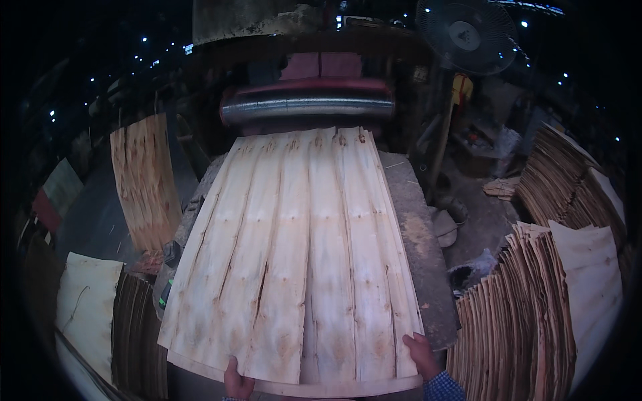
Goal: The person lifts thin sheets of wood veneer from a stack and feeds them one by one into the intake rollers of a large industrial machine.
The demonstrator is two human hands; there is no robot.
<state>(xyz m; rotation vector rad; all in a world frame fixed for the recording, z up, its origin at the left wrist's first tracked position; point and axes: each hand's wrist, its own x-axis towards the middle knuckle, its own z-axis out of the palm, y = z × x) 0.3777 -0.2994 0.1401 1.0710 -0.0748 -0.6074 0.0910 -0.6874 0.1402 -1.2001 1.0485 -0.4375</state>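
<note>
A broad pale wood veneer sheet (287,220), cracked along the grain with rows of small knots, lies on a worn bench. Another sheet's edge shows beneath it at the near side. My left hand (237,381) grips the near edge left of the middle, thumb on top and fingers hidden underneath. At the near right corner my right hand (421,355) is closed on the edge, thumb over the surface. The far end of the veneer reaches toward a shiny metal roller (307,103), a little short of it in this view.
Stacks of veneer (515,321) stand on edge at the right, with another stack (137,334) at the lower left. One brown veneer sheet (146,180) leans upright on the left. The bench top (418,247) shows beside the sheet. A fan (466,35) stands at the back right.
</note>
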